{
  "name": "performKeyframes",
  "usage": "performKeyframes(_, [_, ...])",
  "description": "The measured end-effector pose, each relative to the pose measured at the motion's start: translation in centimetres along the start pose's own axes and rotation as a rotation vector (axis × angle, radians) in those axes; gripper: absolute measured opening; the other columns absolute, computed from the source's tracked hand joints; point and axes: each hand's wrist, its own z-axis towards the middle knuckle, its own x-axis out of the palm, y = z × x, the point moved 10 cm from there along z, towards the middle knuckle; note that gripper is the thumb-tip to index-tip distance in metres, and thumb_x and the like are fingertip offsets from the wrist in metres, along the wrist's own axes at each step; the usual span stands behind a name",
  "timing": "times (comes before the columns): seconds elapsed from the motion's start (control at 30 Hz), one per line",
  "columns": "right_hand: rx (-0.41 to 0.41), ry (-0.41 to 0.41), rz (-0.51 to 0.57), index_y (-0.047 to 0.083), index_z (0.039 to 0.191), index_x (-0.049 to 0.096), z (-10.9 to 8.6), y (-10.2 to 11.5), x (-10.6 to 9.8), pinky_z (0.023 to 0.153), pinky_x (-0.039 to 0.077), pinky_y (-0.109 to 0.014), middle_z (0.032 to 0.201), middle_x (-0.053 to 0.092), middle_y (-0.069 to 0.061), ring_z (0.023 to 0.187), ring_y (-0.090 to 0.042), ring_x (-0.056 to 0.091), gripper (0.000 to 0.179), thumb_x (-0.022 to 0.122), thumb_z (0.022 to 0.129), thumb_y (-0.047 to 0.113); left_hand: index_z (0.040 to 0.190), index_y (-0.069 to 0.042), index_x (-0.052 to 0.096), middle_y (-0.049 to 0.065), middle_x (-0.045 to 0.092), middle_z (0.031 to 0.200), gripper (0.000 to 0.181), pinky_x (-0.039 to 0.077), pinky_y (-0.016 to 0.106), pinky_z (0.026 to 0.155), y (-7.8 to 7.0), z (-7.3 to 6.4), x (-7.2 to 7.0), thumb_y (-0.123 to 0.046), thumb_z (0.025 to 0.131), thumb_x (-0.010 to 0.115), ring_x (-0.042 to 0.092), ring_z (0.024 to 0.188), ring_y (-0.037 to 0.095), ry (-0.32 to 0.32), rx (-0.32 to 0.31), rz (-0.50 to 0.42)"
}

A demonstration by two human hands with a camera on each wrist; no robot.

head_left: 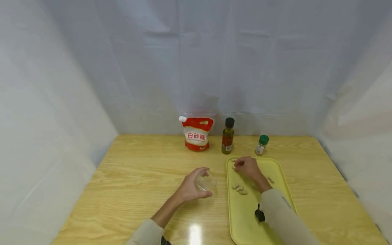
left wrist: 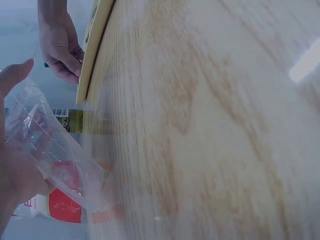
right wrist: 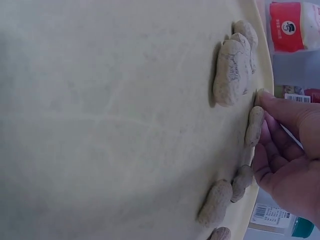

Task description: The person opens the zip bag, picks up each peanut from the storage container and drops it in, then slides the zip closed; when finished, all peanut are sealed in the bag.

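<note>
My left hand (head_left: 190, 188) grips a clear plastic cup (head_left: 206, 182), thumb and fingers around its sides, above the table left of the tray. In the left wrist view the see-through cup (left wrist: 62, 152) looks tilted. My right hand (head_left: 248, 167) reaches over the far left part of a yellow tray (head_left: 245, 217). Its thumb and fingers pinch at a peanut (right wrist: 258, 96), mostly hidden by the fingertips. Another peanut (right wrist: 255, 126) lies just in front of those fingers. Several more peanuts (head_left: 240, 188) are on the tray, a small group nearer me and one peanut (head_left: 271, 180) by the right side.
Behind the tray, a red and white sugar pouch (head_left: 197, 134), a dark-capped oil bottle (head_left: 227, 136) and a green-capped spice jar (head_left: 261, 145) stand on the wooden table (head_left: 137, 170). White sheeting (head_left: 147, 85) encloses the back and both sides.
</note>
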Motion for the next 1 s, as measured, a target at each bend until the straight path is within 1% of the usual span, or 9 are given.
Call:
performKeyframes(0.13, [0.02,-0.018,0.005,0.002,0.085,0.072,-0.2,-0.5,-0.2,0.062,0.05,-0.026,0.079,0.071,-0.01,0.071,-0.015,0.062,0.01,0.072,0.079,0.01,0.138,-0.01,0.044,0.009,0.058,0.124,0.082,0.043,0.056,0.1,0.0,0.1,0.3,-0.028,0.068,0.083,0.051,0.121,0.032,0.007,0.006,0.008])
performKeyframes(0.3, [0.029,-0.035,0.017,0.006,0.088,0.073,-0.6,-0.5,-0.7,0.067,0.053,-0.029,0.085,0.072,-0.008,0.077,-0.017,0.065,0.011,0.072,0.081,0.015,0.138,-0.011,0.043,0.008,0.058,0.124,0.082,0.039,0.057,0.103,0.0,0.3,0.2,-0.027,0.068,0.083,0.051,0.121,0.031,0.005,0.001,0.022])
performKeyframes(0.43, [-0.024,-0.034,0.034,0.007,0.091,0.074,-1.2,0.5,-1.1,0.067,0.054,-0.03,0.089,0.072,-0.009,0.08,-0.019,0.066,0.011,0.07,0.083,0.015,0.138,-0.012,0.043,0.008,0.057,0.124,0.081,0.036,0.059,0.105,-0.1,0.4,0.1,-0.026,0.069,0.082,0.05,0.122,0.031,0.005,-0.007,0.011])
performKeyframes(0.57, [-0.096,-0.024,0.088,0.006,0.094,0.074,-2.3,2.2,-1.4,0.065,0.055,-0.026,0.093,0.072,-0.01,0.082,-0.02,0.066,0.013,0.069,0.085,0.014,0.138,-0.012,0.043,0.009,0.057,0.125,0.08,0.039,0.058,0.103,-0.2,0.5,0.2,-0.026,0.069,0.082,0.05,0.122,0.031,0.01,0.002,0.011])
performKeyframes(0.7, [-0.179,-0.013,0.129,0.005,0.096,0.073,-3.4,4.8,-1.7,0.064,0.055,-0.024,0.095,0.072,-0.011,0.082,-0.02,0.067,0.015,0.07,0.084,0.014,0.139,-0.012,0.043,0.008,0.057,0.125,0.081,0.04,0.055,0.103,0.0,0.6,0.2,-0.026,0.069,0.082,0.05,0.122,0.03,0.008,0.004,0.014])
performKeyframes(0.8, [-0.231,-0.003,0.121,0.006,0.095,0.073,-4.1,6.8,-1.5,0.065,0.054,-0.022,0.091,0.072,-0.008,0.08,-0.016,0.066,0.014,0.07,0.084,0.015,0.14,-0.013,0.041,0.008,0.057,0.126,0.082,0.038,0.056,0.104,0.1,0.6,0.3,-0.025,0.069,0.082,0.05,0.122,0.03,0.009,-0.003,0.011])
performKeyframes(0.87, [-0.251,0.012,0.111,0.008,0.094,0.073,-4.4,7.9,-1.1,0.066,0.053,-0.02,0.09,0.072,-0.005,0.079,-0.014,0.066,0.013,0.07,0.085,0.016,0.14,-0.013,0.041,0.008,0.056,0.127,0.082,0.038,0.057,0.104,0.1,0.6,0.3,-0.025,0.07,0.081,0.049,0.123,0.031,0.013,-0.006,0.009])
performKeyframes(1.0, [-0.303,0.039,0.101,0.01,0.094,0.074,-5.2,10.2,-0.3,0.066,0.053,-0.019,0.09,0.071,-0.003,0.081,-0.013,0.065,0.011,0.069,0.085,0.016,0.141,-0.012,0.04,0.009,0.056,0.127,0.083,0.038,0.059,0.104,0.1,0.5,0.3,-0.028,0.07,0.081,0.049,0.123,0.031,0.021,-0.01,0.01])
